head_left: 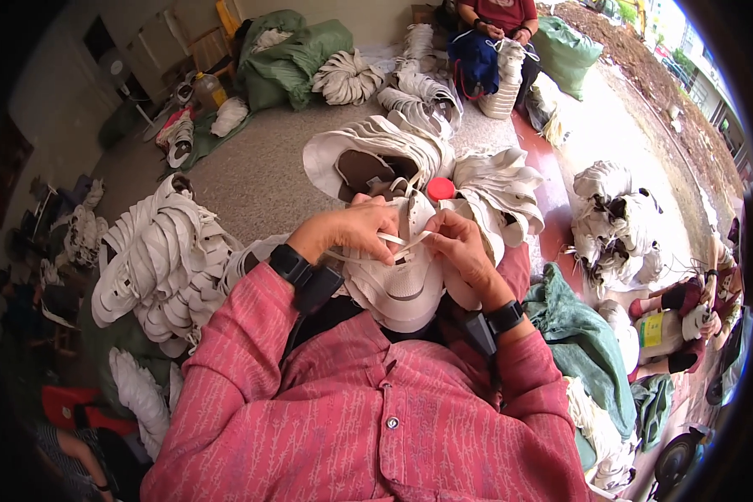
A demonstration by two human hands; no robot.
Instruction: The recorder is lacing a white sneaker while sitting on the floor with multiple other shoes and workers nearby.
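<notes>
Pink patterned shirt cloth (393, 435) lies nearest, buttoned down the front and well below the grip; beyond it the two bare hands meet over a pale shoe upper (397, 289). Left hand (361, 230) and right hand (463, 244) each pinch a flat, off-white lace (413, 243) between thumb and fingers; its strands meet in the short gap between the fingertips, right above the upper.

Both wrists bend inward, probably so that each hand can draw on its strand from its own side; the upper sits directly under the grip, against the body, which likely steadies it while both hands are busy. Just beyond the grip stands a stack of uppers (418, 146), with a fanned bundle (498, 188) right of it and a red round lid (440, 189) between; farther off to the left leans a big pile of uppers (155, 268); all this is perhaps set around the hands for easy reach.

As for its looks, the upper is cream-white, with a rounded, finely perforated toe turned toward the body and broad overlapping panels; it seems soft and has no visible sole; its far end is partly hidden by the hands.
</notes>
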